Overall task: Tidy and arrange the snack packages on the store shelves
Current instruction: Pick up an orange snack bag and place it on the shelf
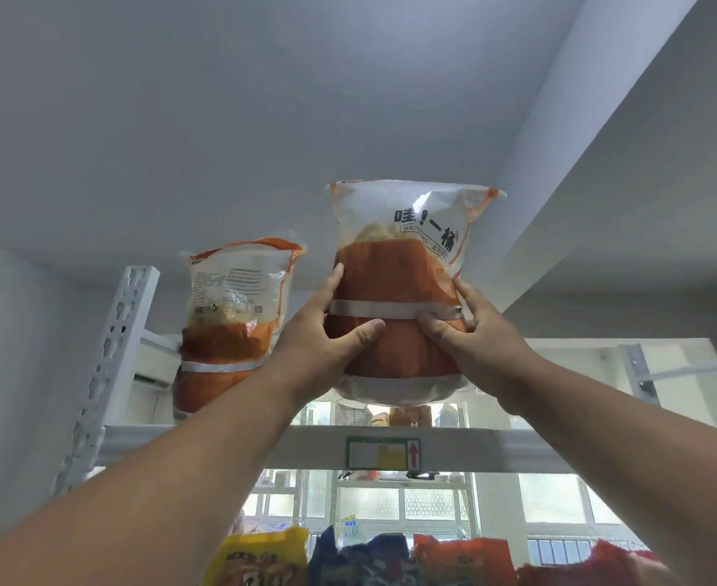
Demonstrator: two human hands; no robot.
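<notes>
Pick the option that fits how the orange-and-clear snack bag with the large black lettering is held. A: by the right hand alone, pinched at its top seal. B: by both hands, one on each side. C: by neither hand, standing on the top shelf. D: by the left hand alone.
B: the left hand and the right hand grip opposite sides of the snack bag, above the top shelf.

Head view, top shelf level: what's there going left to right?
Perforated shelf upright → standing orange bag → left hand → held orange bag → right hand → right shelf bracket.
</notes>
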